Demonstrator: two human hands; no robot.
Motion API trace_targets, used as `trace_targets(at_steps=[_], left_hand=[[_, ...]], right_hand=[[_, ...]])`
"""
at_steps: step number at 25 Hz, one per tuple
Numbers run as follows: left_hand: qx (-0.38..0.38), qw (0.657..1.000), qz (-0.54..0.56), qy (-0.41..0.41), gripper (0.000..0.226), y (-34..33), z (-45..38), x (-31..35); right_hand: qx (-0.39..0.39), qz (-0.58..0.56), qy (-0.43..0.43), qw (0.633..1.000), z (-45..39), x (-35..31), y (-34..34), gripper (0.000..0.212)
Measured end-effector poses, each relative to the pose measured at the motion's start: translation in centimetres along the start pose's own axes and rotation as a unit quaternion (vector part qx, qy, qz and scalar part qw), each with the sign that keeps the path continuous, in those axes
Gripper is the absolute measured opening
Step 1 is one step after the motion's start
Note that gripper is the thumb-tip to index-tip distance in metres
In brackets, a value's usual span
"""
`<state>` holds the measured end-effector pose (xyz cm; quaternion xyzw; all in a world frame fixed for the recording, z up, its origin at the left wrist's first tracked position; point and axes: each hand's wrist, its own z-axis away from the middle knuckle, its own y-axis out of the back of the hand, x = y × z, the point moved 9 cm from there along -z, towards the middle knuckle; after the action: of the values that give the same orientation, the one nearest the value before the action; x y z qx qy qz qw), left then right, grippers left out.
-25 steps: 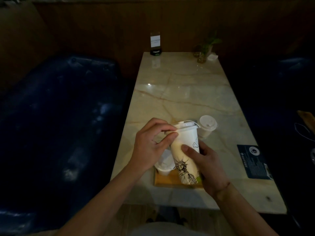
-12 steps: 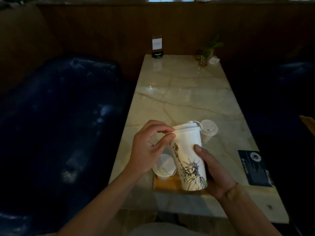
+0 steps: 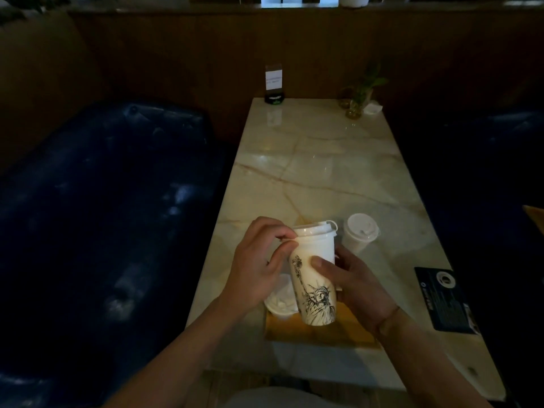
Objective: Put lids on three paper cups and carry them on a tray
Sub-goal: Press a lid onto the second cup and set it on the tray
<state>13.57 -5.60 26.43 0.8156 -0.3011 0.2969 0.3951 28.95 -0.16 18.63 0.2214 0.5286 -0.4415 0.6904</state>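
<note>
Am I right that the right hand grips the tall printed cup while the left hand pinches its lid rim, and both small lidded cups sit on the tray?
Only one does. In the head view, one small cup sits on the tray; the other small cup stands on the table. The right hand grips the tall cup; the left hand pinches its lid.

Setting: café or restaurant booth, dim lighting. Long marble-look table [image 3: 323, 172] runs up the centre of the frame, flanked by a dark blue padded bench seat [image 3: 103, 216] at left. Wood-panelled wall [image 3: 176, 54] across the top. At the table's far end: upright sign stand [image 3: 273, 83], small potted plant [image 3: 360, 97]. Dark printed card [image 3: 441, 298] at lower right.
</note>
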Motion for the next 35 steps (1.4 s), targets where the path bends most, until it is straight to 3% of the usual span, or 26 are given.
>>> trace_targets(at_steps=[6, 10, 15, 20, 27, 30, 35], left_hand=[[-0.011, 0.999, -0.046, -0.012, 0.016, -0.4, -0.5, 0.3], [-0.004, 0.998, -0.066, -0.009, 0.018, -0.1, -1.0, 0.4], [0.018, 0.999, -0.033, -0.009, 0.018, 0.6, -1.3, 0.6], [0.044, 0.999, -0.006, -0.029, 0.019, 1.4, -1.6, 1.1], [0.048, 0.997, 0.045, -0.031, 0.010, 1.5, -1.8, 1.4], [0.054, 0.997, 0.039, -0.031, 0.008, 1.4, -1.7, 1.3], [0.035, 0.998, -0.025, -0.051, 0.011, 0.6, -1.5, 0.8]], right_hand=[[0.041, 0.128, 0.075, 0.988, -1.6, -1.3, -0.2, 0.040], [0.085, 0.186, 0.092, 0.975, -2.0, -2.0, 0.0, 0.060], [0.061, 0.087, 0.083, 0.991, -1.7, -1.7, 0.2, 0.069], [-0.052, -0.082, 0.050, 0.994, -1.4, -1.3, -0.9, 0.037], [-0.121, -0.158, -0.023, 0.980, -0.5, -0.4, -1.5, 0.076], [-0.114, -0.150, -0.015, 0.982, -0.3, -0.8, -1.4, 0.074], [-0.012, -0.049, 0.011, 0.999, -1.6, -1.1, 0.4, 0.064]])
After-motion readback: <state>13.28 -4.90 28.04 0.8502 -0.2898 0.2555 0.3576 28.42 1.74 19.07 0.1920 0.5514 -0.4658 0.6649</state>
